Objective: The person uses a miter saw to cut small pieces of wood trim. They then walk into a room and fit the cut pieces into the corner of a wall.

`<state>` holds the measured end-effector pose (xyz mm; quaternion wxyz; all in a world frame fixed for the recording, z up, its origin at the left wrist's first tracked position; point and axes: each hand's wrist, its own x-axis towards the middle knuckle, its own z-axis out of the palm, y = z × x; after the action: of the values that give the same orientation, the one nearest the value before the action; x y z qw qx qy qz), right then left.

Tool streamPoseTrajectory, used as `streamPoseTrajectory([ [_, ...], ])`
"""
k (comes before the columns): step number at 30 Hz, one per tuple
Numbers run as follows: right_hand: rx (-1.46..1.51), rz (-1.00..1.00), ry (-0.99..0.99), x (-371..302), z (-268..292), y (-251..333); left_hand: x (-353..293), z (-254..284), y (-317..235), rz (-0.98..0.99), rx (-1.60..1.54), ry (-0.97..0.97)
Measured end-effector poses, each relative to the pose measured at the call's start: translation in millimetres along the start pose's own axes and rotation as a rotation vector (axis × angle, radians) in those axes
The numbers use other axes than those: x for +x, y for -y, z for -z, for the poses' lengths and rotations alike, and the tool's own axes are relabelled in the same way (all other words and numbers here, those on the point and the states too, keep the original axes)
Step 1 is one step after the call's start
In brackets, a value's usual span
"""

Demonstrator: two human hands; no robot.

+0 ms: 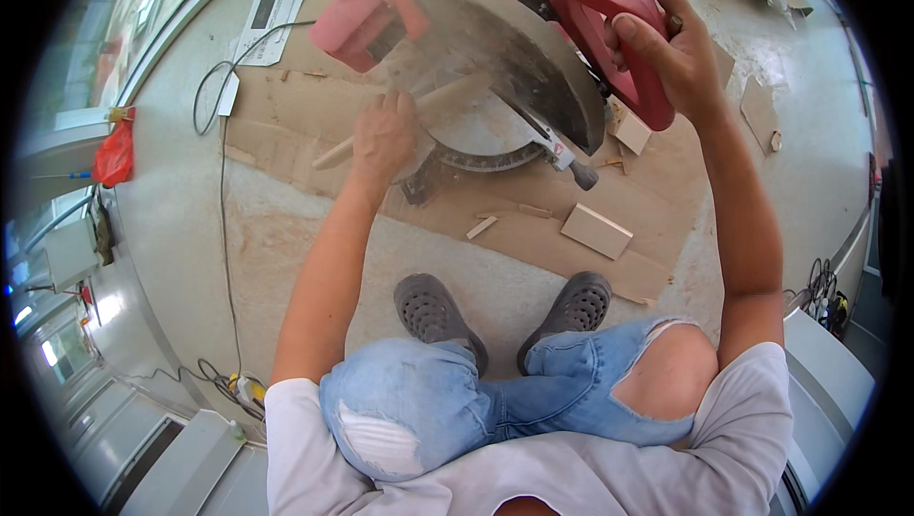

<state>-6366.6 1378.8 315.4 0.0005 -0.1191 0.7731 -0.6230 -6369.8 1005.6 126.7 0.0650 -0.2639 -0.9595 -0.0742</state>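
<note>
A red miter saw (519, 49) with a large grey blade guard stands on the floor in front of me. My right hand (666, 40) is wrapped round its red loop handle (652, 102). To the left, my left hand (386, 135) presses closed over a pale wooden strip (333, 153), which lies across the saw's base. The strip's left end juts out past my fingers. Below the guard shows part of the round grey turntable (481, 130). Haze, like dust, blurs the middle of the saw, so the blade and the strip's far part are hard to make out.
Cardboard sheets (276, 126) cover the floor under the saw. A flat wooden block (597, 231) and small offcuts (483, 228) lie nearer my grey clogs (433, 311). A black cable (225, 221) runs down the left. A red plastic bag (113, 160) hangs at far left.
</note>
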Motion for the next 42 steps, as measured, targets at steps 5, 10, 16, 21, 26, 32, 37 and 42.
streamPoseTrajectory([
  [5, 0.025, 0.018, -0.024, -20, 0, -14, 2, 2, -1, 0.000, 0.011, 0.021],
  [10, 0.126, 0.034, -0.073, -35, -2, -37, 0, 2, -1, -0.001, -0.018, -0.034],
  [16, 0.118, 0.063, -0.126, -46, -1, -46, 2, 3, -5, 0.021, -0.020, -0.023],
  [21, -0.036, -0.045, -0.050, -4, 0, 3, 2, 5, -7, 0.000, -0.054, -0.049],
  [26, -0.235, 0.015, 0.161, 104, -42, 95, -15, 11, 14, 0.021, -0.040, -0.077],
  [32, -0.982, 0.295, 0.104, 247, -33, 64, 7, -3, -16, -0.001, -0.154, -0.046],
  [37, -1.318, 0.523, 0.159, 254, -61, 84, -6, 5, 1, 0.011, -0.102, -0.077],
  [42, -1.609, 0.663, 0.213, 178, -39, 121, -7, 3, -1, -0.012, -0.103, -0.089],
])
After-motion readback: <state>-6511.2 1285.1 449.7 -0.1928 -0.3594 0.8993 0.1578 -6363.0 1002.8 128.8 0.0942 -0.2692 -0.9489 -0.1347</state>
